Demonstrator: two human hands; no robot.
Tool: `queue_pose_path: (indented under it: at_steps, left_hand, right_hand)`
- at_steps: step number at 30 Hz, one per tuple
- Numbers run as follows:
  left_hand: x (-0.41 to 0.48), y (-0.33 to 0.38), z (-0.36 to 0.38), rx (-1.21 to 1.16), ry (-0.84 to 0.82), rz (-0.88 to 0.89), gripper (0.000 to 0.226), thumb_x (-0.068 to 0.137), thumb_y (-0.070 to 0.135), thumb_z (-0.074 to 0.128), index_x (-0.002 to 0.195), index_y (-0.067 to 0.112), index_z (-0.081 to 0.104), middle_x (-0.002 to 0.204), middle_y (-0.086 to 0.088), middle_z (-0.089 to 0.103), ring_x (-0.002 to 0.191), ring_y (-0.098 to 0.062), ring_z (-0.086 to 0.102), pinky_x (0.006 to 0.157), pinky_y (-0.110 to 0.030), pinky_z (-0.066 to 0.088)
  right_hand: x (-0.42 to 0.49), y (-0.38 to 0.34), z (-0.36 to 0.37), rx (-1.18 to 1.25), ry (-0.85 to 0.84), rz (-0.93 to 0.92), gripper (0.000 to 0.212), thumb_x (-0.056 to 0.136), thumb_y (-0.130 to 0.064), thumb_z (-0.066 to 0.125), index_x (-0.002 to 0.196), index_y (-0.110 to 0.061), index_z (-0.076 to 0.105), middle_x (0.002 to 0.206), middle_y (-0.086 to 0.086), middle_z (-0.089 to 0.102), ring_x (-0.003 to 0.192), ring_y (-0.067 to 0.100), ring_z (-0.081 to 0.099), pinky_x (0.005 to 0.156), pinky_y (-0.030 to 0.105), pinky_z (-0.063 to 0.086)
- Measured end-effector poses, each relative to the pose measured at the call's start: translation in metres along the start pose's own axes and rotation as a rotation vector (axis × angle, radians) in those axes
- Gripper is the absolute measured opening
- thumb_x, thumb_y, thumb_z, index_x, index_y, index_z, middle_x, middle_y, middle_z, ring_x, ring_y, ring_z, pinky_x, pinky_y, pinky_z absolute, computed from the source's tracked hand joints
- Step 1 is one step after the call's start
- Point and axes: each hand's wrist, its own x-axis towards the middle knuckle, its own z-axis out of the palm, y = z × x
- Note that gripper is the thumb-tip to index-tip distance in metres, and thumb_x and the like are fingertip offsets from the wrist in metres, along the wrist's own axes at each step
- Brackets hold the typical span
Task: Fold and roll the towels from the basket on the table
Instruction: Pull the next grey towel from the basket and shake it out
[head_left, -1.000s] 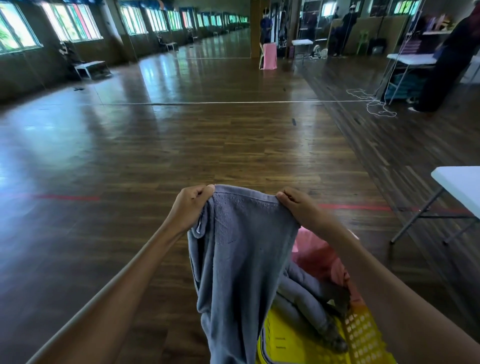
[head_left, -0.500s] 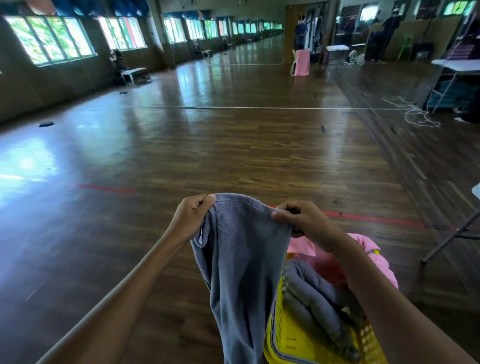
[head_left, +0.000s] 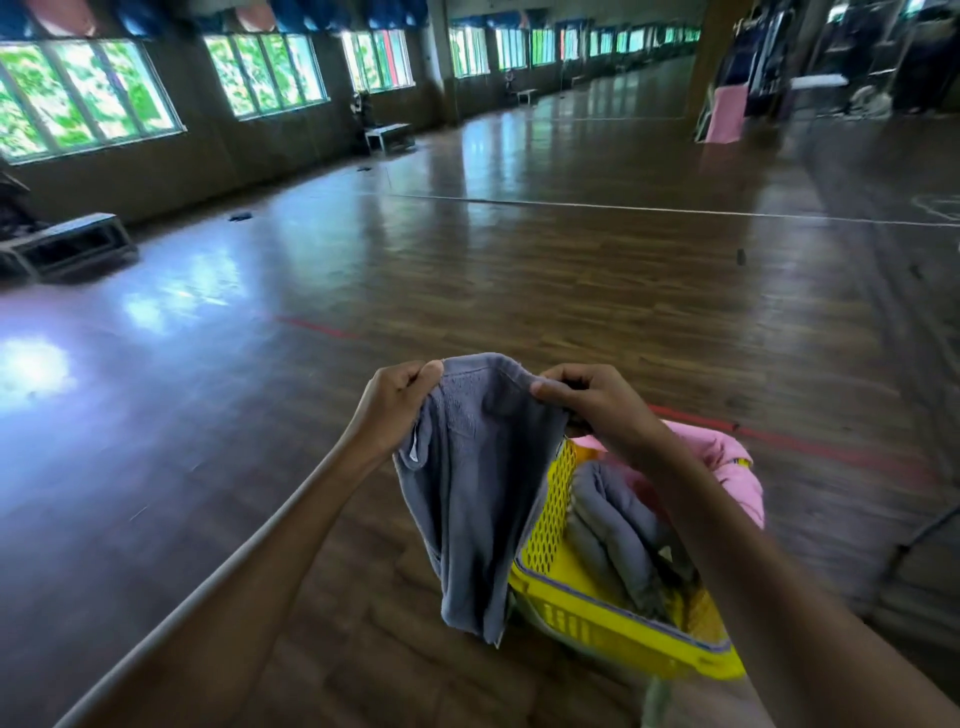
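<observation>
Grey towel (head_left: 478, 499): soft terry cloth, matt, nubby pile with a flatter woven band near the top hem, small white fabric tag at its left edge. Basket (head_left: 550, 525): glossy yellow plastic with perforated mesh walls; in it more matt grey cloth (head_left: 618, 535) and pink cloth (head_left: 727, 457). Floor (head_left: 519, 291): wood planks, polished, glossy with window glare.

You had daylight from the windows (head_left: 88, 98) glaring off the floor (head_left: 519, 291), dim interior, and blurred, warped edges.
</observation>
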Motion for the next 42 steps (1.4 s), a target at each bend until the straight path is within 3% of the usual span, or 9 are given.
queue_pose_path:
  at_steps: [7, 12, 18, 24, 26, 31, 35, 39, 42]
  left_hand:
    - [-0.041, 0.064, 0.031, -0.095, -0.067, 0.118, 0.05, 0.084, 0.057, 0.046, 0.061, 0.013, 0.038, 0.062, 0.008, 0.034, 0.061, -0.01, 0.034, 0.061, -0.032, 0.031]
    - [-0.082, 0.121, 0.078, -0.155, -0.181, 0.228, 0.043, 0.091, 0.046, 0.047, 0.061, 0.019, 0.032, 0.059, 0.011, 0.028, 0.056, -0.008, 0.029, 0.058, -0.032, 0.028]
    - [-0.108, 0.196, 0.161, -0.244, -0.316, 0.344, 0.044, 0.086, 0.055, 0.044, 0.06, 0.021, 0.033, 0.062, 0.011, 0.028, 0.059, -0.009, 0.028, 0.058, -0.034, 0.028]
    - [-0.092, 0.278, 0.262, -0.383, -0.433, 0.407, 0.06, 0.086, 0.054, 0.046, 0.067, -0.002, 0.047, 0.07, 0.001, 0.038, 0.068, -0.011, 0.037, 0.063, -0.037, 0.035]
    - [-0.079, 0.305, 0.303, -0.395, -0.453, 0.428, 0.06, 0.087, 0.054, 0.046, 0.068, -0.003, 0.051, 0.071, 0.0, 0.04, 0.069, -0.011, 0.038, 0.064, -0.04, 0.037]
    - [-0.021, 0.357, 0.424, -0.371, -0.462, 0.465, 0.04, 0.084, 0.059, 0.046, 0.083, 0.02, 0.054, 0.081, 0.003, 0.048, 0.075, -0.01, 0.041, 0.069, -0.031, 0.034]
    - [0.042, 0.395, 0.51, -0.358, -0.423, 0.412, 0.046, 0.081, 0.061, 0.045, 0.08, 0.016, 0.056, 0.079, 0.001, 0.047, 0.074, -0.01, 0.04, 0.067, -0.03, 0.032]
    - [0.11, 0.437, 0.576, -0.353, -0.363, 0.383, 0.066, 0.079, 0.061, 0.043, 0.067, -0.003, 0.054, 0.069, -0.002, 0.04, 0.066, -0.011, 0.036, 0.061, -0.031, 0.029]
    - [0.162, 0.47, 0.618, -0.318, -0.343, 0.395, 0.048, 0.087, 0.052, 0.046, 0.064, 0.01, 0.044, 0.065, -0.003, 0.033, 0.062, -0.013, 0.031, 0.059, -0.032, 0.024]
  right_hand:
    - [-0.096, -0.029, -0.029, 0.009, 0.089, -0.08, 0.018, 0.089, -0.002, 0.062, 0.099, 0.012, 0.065, 0.071, 0.009, 0.05, 0.058, 0.011, 0.039, 0.051, 0.019, 0.033]
    - [-0.177, -0.036, -0.065, 0.001, 0.332, -0.09, 0.004, 0.08, -0.006, 0.072, 0.083, -0.004, 0.073, 0.065, 0.009, 0.054, 0.055, 0.013, 0.042, 0.049, 0.021, 0.036]
    - [-0.279, -0.051, -0.125, -0.037, 0.517, -0.092, 0.014, 0.086, -0.002, 0.064, 0.077, -0.008, 0.072, 0.061, 0.006, 0.053, 0.05, 0.009, 0.042, 0.047, 0.018, 0.036]
    - [-0.341, -0.075, -0.213, -0.041, 0.732, -0.133, 0.007, 0.087, -0.003, 0.066, 0.086, 0.003, 0.069, 0.069, 0.013, 0.05, 0.053, 0.015, 0.043, 0.05, 0.022, 0.038]
    - [-0.348, -0.081, -0.253, -0.054, 0.788, -0.146, 0.012, 0.087, -0.004, 0.066, 0.091, 0.007, 0.068, 0.07, 0.012, 0.049, 0.053, 0.013, 0.044, 0.05, 0.021, 0.039]
    - [-0.338, -0.088, -0.374, -0.091, 0.815, -0.137, 0.004, 0.086, -0.007, 0.069, 0.085, -0.004, 0.07, 0.066, 0.005, 0.052, 0.056, 0.011, 0.046, 0.053, 0.022, 0.043]
    - [-0.307, -0.101, -0.471, -0.122, 0.808, -0.095, 0.003, 0.088, -0.004, 0.066, 0.088, -0.001, 0.067, 0.065, 0.004, 0.051, 0.055, 0.011, 0.045, 0.053, 0.022, 0.044]
    - [-0.262, -0.115, -0.565, -0.225, 0.802, -0.027, 0.006, 0.091, -0.006, 0.064, 0.093, -0.001, 0.065, 0.06, 0.004, 0.049, 0.043, 0.006, 0.047, 0.043, 0.017, 0.041]
    - [-0.225, -0.121, -0.635, -0.253, 0.814, 0.003, 0.007, 0.092, -0.008, 0.063, 0.085, -0.007, 0.064, 0.068, 0.006, 0.056, 0.043, 0.007, 0.058, 0.042, 0.018, 0.045]
